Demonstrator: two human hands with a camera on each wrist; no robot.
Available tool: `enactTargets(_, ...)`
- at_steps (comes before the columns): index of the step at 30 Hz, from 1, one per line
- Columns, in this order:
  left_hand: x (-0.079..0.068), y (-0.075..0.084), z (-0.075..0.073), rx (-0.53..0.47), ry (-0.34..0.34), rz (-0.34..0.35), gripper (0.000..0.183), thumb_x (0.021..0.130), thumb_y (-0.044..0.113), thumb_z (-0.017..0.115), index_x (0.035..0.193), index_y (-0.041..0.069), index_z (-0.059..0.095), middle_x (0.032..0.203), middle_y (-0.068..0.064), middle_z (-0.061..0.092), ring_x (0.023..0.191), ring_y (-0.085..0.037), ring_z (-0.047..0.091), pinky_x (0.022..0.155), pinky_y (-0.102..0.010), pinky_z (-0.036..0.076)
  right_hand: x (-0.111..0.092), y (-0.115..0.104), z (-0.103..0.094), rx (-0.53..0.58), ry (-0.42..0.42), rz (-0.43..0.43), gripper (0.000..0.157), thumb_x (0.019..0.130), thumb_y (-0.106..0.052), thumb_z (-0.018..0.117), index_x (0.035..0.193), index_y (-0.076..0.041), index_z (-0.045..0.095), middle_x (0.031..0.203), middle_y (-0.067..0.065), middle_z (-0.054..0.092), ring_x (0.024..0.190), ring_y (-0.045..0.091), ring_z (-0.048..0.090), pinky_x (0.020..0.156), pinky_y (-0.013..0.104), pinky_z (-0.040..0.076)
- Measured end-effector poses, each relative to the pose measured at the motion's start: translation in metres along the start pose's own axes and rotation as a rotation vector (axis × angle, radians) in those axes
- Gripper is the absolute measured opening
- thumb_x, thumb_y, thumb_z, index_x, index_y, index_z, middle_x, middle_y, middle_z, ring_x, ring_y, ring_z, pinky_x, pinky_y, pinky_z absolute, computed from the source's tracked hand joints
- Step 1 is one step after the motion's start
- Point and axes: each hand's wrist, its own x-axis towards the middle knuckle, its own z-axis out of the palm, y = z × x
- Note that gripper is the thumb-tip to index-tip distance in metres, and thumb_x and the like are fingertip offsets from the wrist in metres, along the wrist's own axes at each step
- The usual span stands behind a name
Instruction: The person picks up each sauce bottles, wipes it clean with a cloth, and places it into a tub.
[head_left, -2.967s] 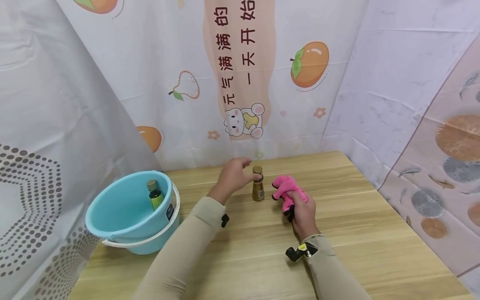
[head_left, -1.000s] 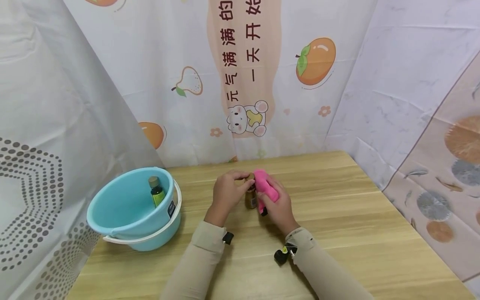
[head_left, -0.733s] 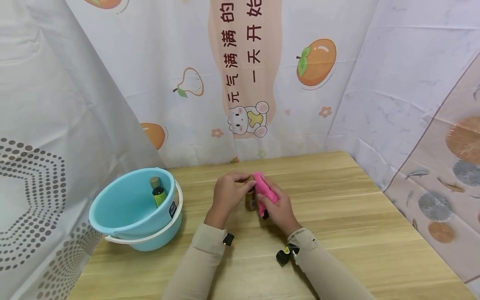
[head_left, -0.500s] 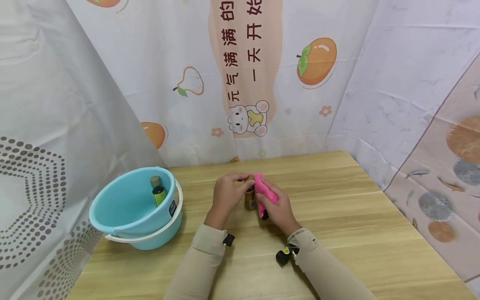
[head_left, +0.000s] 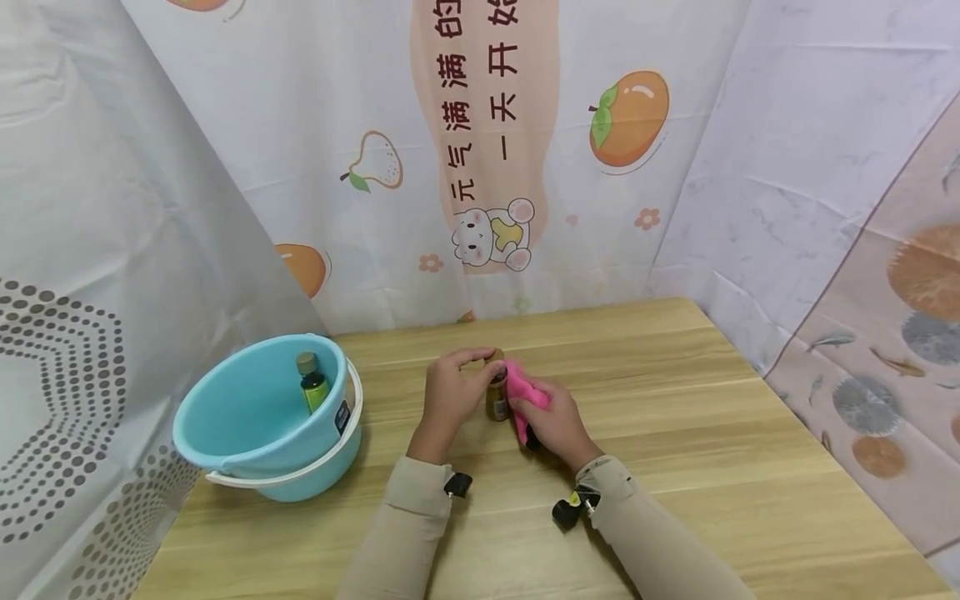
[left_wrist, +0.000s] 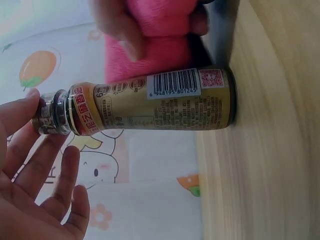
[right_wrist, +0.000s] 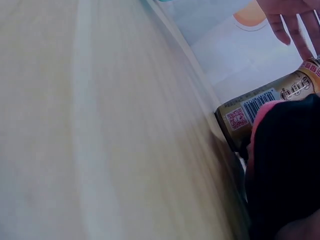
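A small sesame oil bottle [head_left: 497, 405] with a gold label stands upright on the table. My left hand [head_left: 447, 400] pinches its cap between thumb and forefinger; in the left wrist view the other fingers of that hand [left_wrist: 37, 185] are spread. Against the bottle's right side lies a pink plush toy [head_left: 516, 385] with black parts, gripped in my right hand [head_left: 558, 423]. The plush toy [left_wrist: 147, 60] runs alongside the label in the left wrist view. Dark material covers much of the right wrist view, hiding most of the right hand.
At the left of the wooden table [head_left: 675, 467] stands a light blue bucket [head_left: 247, 417] with a white handle. Inside it is a bottle with a green label [head_left: 314, 390]. Printed curtains [head_left: 360, 242] hang behind the table and along both sides.
Since the oldest frame, my right hand has brought the plush toy left to the bottle, and my left hand has taken the cap. Lately the plush toy has slid slightly lower along the bottle.
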Motion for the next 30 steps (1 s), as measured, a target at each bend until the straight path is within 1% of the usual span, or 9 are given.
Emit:
enactTargets(4, -0.0002, -0.0007, -0.002, -0.021, -0.024, -0.036, 0.028, 0.09, 0.04, 0.081, 0.113, 0.024, 0.082, 0.117, 0.003, 0.077, 0.117, -0.022, 0.068, 0.099, -0.05, 0.056, 0.0014, -0.0002, -0.0007, -0.113, 0.025, 0.007, 0.043, 0.09, -0.019, 0.078, 0.132, -0.017, 0.072, 0.109, 0.01, 0.068, 0.067, 0.017, 0.068, 0.061, 0.029, 0.056)
enactTargets(8, -0.0007, 0.0006, -0.004, -0.054, -0.041, -0.068, 0.027, 0.092, 0.039, 0.079, 0.115, 0.025, 0.081, 0.121, 0.005, 0.075, 0.122, -0.021, 0.066, 0.103, -0.052, 0.053, 0.0014, 0.0, -0.001, -0.157, 0.033, 0.021, 0.044, 0.089, -0.022, 0.078, 0.133, -0.019, 0.072, 0.111, 0.008, 0.069, 0.077, 0.016, 0.068, 0.067, 0.029, 0.056)
enactTargets(11, -0.0007, 0.0016, -0.0041, -0.09, -0.026, -0.078, 0.03, 0.092, 0.038, 0.08, 0.119, 0.025, 0.079, 0.124, 0.006, 0.074, 0.121, -0.019, 0.065, 0.103, -0.051, 0.051, 0.0009, 0.0001, -0.0012, -0.165, 0.037, 0.038, 0.047, 0.088, -0.025, 0.079, 0.135, -0.022, 0.071, 0.111, 0.007, 0.071, 0.08, 0.017, 0.068, 0.07, 0.031, 0.056)
enactTargets(13, -0.0005, 0.0022, -0.0031, -0.12, -0.005, -0.091, 0.033, 0.091, 0.038, 0.081, 0.121, 0.026, 0.077, 0.123, 0.006, 0.074, 0.117, -0.017, 0.065, 0.1, -0.051, 0.051, 0.0009, 0.0004, -0.0013, -0.164, 0.044, 0.046, 0.049, 0.088, -0.027, 0.079, 0.136, -0.025, 0.07, 0.112, 0.006, 0.072, 0.083, 0.017, 0.068, 0.073, 0.033, 0.055)
enactTargets(16, -0.0003, 0.0025, -0.0008, -0.177, 0.029, -0.134, 0.036, 0.088, 0.038, 0.084, 0.121, 0.026, 0.076, 0.119, 0.005, 0.075, 0.11, -0.016, 0.066, 0.093, -0.047, 0.05, 0.0013, 0.001, -0.0014, -0.169, 0.051, 0.056, 0.05, 0.087, -0.03, 0.08, 0.136, -0.029, 0.07, 0.116, 0.003, 0.073, 0.09, 0.017, 0.068, 0.08, 0.034, 0.054)
enactTargets(19, -0.0002, 0.0032, 0.0008, -0.213, 0.05, -0.188, 0.034, 0.087, 0.036, 0.086, 0.116, 0.022, 0.077, 0.112, 0.004, 0.076, 0.106, -0.016, 0.067, 0.089, -0.043, 0.051, 0.0017, 0.0013, -0.0015, -0.151, 0.052, 0.057, 0.051, 0.087, -0.03, 0.081, 0.136, -0.032, 0.069, 0.12, 0.003, 0.073, 0.096, 0.018, 0.068, 0.085, 0.035, 0.054)
enactTargets(23, -0.0007, 0.0035, 0.0014, -0.243, 0.056, -0.242, 0.029, 0.085, 0.034, 0.087, 0.109, 0.019, 0.081, 0.106, 0.004, 0.076, 0.104, -0.017, 0.068, 0.087, -0.04, 0.05, 0.0014, 0.0028, -0.0015, -0.109, 0.051, 0.05, 0.05, 0.087, -0.03, 0.082, 0.136, -0.034, 0.069, 0.124, 0.003, 0.072, 0.1, 0.019, 0.067, 0.088, 0.035, 0.054)
enactTargets(27, -0.0023, 0.0019, 0.0019, -0.273, 0.045, -0.276, 0.03, 0.085, 0.035, 0.087, 0.11, 0.019, 0.082, 0.106, 0.001, 0.077, 0.104, -0.018, 0.069, 0.086, -0.038, 0.052, 0.0, 0.0053, -0.0021, -0.053, 0.059, 0.029, 0.049, 0.088, -0.031, 0.083, 0.135, -0.036, 0.069, 0.126, 0.003, 0.071, 0.1, 0.02, 0.067, 0.085, 0.032, 0.055)
enactTargets(30, -0.005, 0.0006, 0.0028, -0.285, 0.033, -0.302, 0.034, 0.085, 0.038, 0.087, 0.113, 0.019, 0.082, 0.109, 0.001, 0.078, 0.107, -0.017, 0.069, 0.087, -0.038, 0.051, -0.0019, 0.0068, -0.0029, 0.021, 0.055, 0.013, 0.049, 0.088, -0.032, 0.084, 0.135, -0.036, 0.069, 0.128, 0.005, 0.071, 0.101, 0.02, 0.067, 0.083, 0.03, 0.057)
